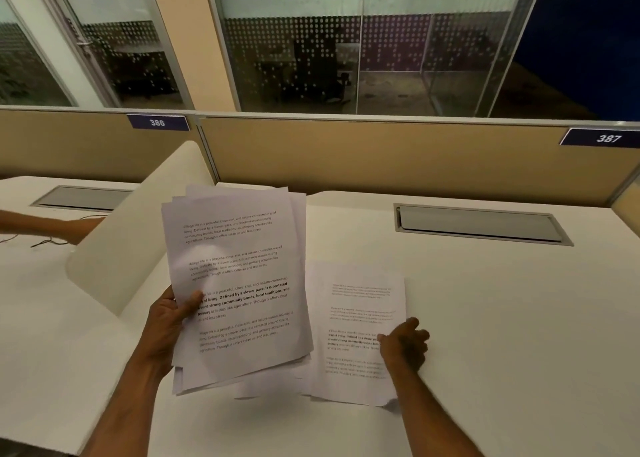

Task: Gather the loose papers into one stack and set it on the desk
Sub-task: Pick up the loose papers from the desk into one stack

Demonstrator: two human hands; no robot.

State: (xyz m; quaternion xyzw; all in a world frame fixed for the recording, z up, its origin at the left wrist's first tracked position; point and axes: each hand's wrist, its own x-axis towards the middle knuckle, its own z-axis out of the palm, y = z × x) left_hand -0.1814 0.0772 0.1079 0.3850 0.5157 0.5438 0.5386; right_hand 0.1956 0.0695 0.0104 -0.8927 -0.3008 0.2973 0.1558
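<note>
Sheets could have slid loose, because your left hand point(169, 318) pinched the uneven sheaf point(235, 283) only at its left edge, raised and tilted above the counter point(502, 318), its corners already fanned. Your right hand point(403, 344) lay fingers-down on the last sheet point(356, 332), which lay flat just right of the sheaf, so dragging it might have creased it. The counter was pale and smooth, backed by a tan partition point(381, 152) numbered 387, glass walls behind.
</note>
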